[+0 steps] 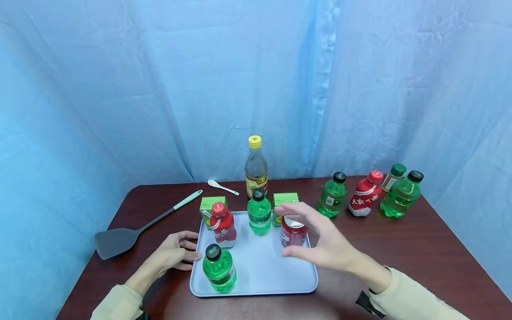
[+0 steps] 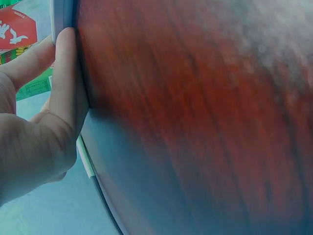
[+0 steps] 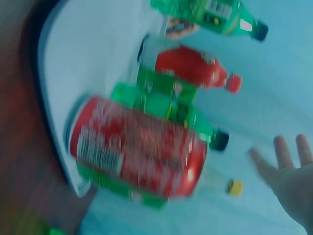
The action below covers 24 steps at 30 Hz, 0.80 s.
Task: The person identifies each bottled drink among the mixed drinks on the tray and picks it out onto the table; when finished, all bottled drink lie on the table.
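Note:
A light-coloured tray lies on the table with drinks on it. My left hand rests at its left rim, fingertips touching the edge. Beside the red can, at the tray's right, my right hand is spread with thumb and fingers apart; the right wrist view shows a gap between this hand and the can. Also on the tray stand a front green bottle, a red bottle and a rear green bottle. Two green cartons stand at the back, partly hidden.
Behind the tray stands a yellow-capped bottle, with a white spoon to its left. A grey spatula lies at left. On the right are green bottles, another red bottle and a green-capped jar. Blue curtains surround the table.

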Each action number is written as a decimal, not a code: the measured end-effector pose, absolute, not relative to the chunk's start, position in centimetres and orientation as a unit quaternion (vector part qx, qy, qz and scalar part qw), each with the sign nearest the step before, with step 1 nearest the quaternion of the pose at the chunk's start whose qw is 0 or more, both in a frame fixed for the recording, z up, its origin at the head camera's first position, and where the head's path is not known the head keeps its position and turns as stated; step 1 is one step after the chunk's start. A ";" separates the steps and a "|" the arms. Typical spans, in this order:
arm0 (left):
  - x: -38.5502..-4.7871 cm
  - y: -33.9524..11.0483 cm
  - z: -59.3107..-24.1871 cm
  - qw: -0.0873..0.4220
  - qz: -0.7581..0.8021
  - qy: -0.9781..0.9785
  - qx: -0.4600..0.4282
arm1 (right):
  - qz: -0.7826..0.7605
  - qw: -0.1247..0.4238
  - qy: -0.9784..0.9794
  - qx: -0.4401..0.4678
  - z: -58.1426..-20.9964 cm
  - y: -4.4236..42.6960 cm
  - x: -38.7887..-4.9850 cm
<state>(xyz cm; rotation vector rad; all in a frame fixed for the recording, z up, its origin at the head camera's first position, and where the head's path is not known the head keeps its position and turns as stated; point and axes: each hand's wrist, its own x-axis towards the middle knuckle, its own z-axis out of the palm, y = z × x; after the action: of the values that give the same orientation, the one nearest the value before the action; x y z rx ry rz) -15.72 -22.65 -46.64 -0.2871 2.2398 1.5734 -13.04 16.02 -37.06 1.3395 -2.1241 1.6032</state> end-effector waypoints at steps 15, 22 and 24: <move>-15.7 -22.7 -46.9 0.201 0.556 0.800 -0.105 | 0.562 -0.113 -0.715 0.399 -41.4 9.4 -11.9; -15.8 -22.8 -47.0 0.200 0.556 0.800 -0.103 | 0.557 -0.150 -0.721 0.383 -42.6 7.6 -11.9; -15.9 -22.8 -46.9 0.198 0.555 0.801 -0.102 | 0.555 -0.157 -0.725 0.378 -42.9 7.2 -12.0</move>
<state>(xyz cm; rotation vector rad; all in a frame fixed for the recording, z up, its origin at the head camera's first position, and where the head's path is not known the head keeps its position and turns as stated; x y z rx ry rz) -15.87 -22.77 -46.94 -0.2854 2.2421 1.5544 -12.00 7.16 -42.90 1.3223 -2.5368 1.9419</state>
